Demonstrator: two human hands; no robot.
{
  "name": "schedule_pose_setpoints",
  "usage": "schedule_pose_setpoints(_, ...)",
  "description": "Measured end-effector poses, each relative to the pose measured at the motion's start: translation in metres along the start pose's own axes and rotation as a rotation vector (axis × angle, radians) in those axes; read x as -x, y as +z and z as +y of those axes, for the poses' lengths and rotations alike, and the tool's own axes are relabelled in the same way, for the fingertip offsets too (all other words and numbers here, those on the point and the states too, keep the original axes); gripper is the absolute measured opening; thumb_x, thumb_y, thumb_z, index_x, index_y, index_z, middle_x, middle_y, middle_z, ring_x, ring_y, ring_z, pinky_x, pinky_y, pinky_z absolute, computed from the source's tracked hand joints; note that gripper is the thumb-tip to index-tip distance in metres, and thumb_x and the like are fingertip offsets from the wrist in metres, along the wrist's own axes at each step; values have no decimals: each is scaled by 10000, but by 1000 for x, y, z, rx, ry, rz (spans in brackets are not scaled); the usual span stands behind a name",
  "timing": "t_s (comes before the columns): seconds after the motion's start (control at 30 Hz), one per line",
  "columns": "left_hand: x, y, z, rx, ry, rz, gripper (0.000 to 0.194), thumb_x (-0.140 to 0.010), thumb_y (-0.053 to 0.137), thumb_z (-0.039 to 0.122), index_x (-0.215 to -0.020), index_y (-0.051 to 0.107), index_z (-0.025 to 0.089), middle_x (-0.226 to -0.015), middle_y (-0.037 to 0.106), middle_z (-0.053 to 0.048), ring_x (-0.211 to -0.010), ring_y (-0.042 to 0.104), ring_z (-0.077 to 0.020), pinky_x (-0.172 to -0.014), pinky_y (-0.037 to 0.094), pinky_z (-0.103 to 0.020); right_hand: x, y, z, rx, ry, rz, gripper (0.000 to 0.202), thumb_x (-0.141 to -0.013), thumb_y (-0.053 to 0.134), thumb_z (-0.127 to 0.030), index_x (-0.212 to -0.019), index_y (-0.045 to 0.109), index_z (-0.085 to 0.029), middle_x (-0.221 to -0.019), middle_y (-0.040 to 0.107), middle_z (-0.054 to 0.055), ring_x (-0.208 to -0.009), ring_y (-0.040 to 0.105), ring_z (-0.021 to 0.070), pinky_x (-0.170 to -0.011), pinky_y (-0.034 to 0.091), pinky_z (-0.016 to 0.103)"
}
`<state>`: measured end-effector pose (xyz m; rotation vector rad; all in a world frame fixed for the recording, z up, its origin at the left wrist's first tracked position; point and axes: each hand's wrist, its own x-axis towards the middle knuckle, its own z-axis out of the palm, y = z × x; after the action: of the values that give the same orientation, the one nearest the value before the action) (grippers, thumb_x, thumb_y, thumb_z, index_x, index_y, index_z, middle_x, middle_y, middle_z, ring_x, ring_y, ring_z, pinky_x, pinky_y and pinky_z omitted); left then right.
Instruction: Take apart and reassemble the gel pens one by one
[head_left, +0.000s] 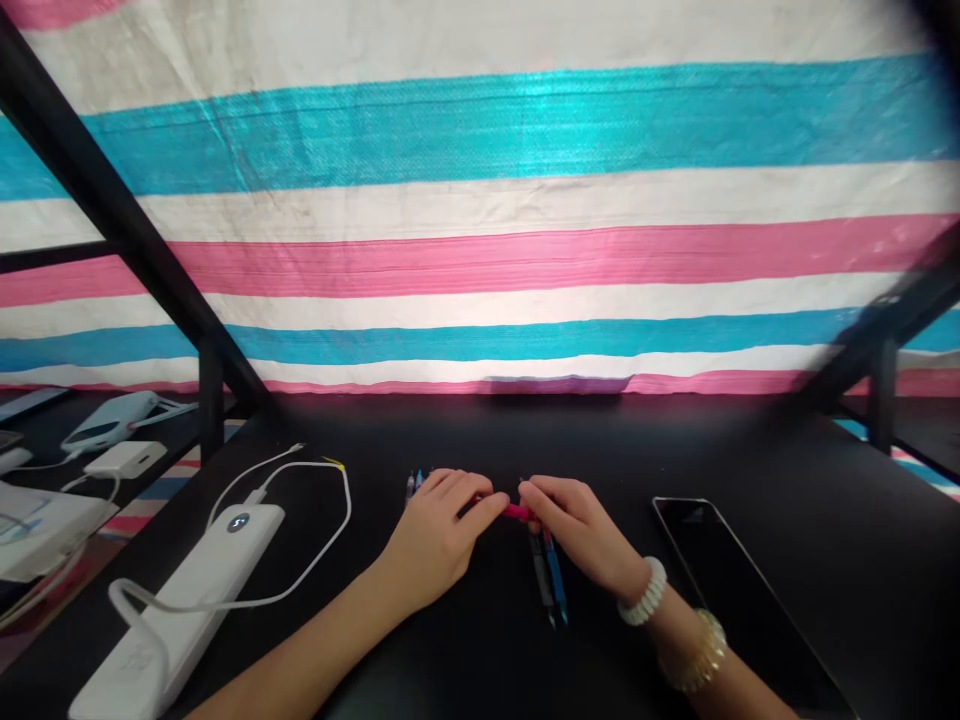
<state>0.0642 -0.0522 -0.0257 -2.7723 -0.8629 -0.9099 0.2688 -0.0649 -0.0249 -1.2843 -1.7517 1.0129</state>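
A white power bank (196,590) with its looped white cable (330,520) lies left on the black bench (825,480); a dark phone (720,570) lies right, a striped tarp (480,200) behind.

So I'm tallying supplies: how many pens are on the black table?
5, perhaps more hidden under the hands: a pink pen held between both hands, a grey pen and blue pen below the right hand, two pen tips beyond the left hand.
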Motion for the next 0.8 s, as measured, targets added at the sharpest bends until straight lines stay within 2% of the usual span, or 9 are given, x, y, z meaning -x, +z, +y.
schedule_pose_setpoints(0.07, -1, -2, -2, -38, -47, 25, 306, -919, 406, 87, -1090, 641, 183, -946, 650, -91, -823, 588, -199, -725, 455, -344, 0, 1, 0, 16, 4, -16, 461, -967, 423, -445, -626, 569, -171, -555, 522, -18, -531, 487, 120, -520, 368, 229)
schedule_pose_setpoints(0.17, -2, -3, -5, -94, -102, -10, 229, -950, 442, 180, -1060, 642, 183, -893, 665, -78, -783, 592, -197, -699, 441, -330, 0, 1, 1, 34, 8, 7, 443, -957, 440, -453, -639, 573, -175, -550, 525, -22, -515, 479, 119, -510, 360, 229)
schedule_pose_setpoints(0.3, -1, 1, -7, -134, -167, -129, 240, -979, 417, 270, -1010, 637, 179, -797, 654, -54, -717, 597, -197, -605, 395, -297, -2, 0, 3, 35, 2, 60, 394, -935, 482, -427, -660, 608, -175, -553, 547, -15, -518, 494, 128, -517, 373, 237)
schedule_pose_setpoints(0.4, 0, 2, -6, -101, -228, -236, 267, -990, 384, 298, -1007, 629, 194, -793, 651, -39, -668, 605, -191, -533, 338, -285, -2, -1, 4, 36, -4, 85, 284, -892, 558, -364, -713, 664, -171, -591, 603, 3, -554, 543, 147, -533, 406, 245)
schedule_pose_setpoints(0.5, -1, 0, -5, -28, -285, -292, 271, -989, 374, 319, -1008, 623, 213, -813, 653, -32, -663, 612, -189, -541, 340, -283, -3, -1, 4, 18, -4, 113, 159, -832, 635, -304, -775, 706, -173, -636, 649, 20, -601, 587, 167, -547, 438, 251)
schedule_pose_setpoints(0.57, -2, -1, -5, 60, -343, -261, 225, -968, 422, 321, -1046, 612, 229, -876, 663, -33, -710, 623, -190, -588, 374, -281, -3, -2, 4, -17, -3, 149, 147, -820, 647, -300, -785, 704, -169, -655, 657, 27, -617, 598, 172, -568, 462, 261)
schedule_pose_setpoints(0.67, -3, -3, -9, 276, -501, -132, 216, -908, 534, 297, -1115, 575, 245, -886, 668, -13, -704, 611, -170, -654, 414, -277, -4, -4, 5, -130, 30, 217, 199, -818, 647, -355, -809, 677, -158, -654, 638, 27, -604, 590, 167, -549, 471, 265)
schedule_pose_setpoints(0.8, -6, -4, -15, 673, -741, 34, 160, -848, 626, 330, -942, 593, 204, -737, 633, 9, -603, 547, -135, -591, 412, -249, -4, -5, 5, -337, 85, 229, 265, -797, 666, -413, -853, 632, -157, -654, 608, 14, -584, 558, 149, -489, 448, 242)
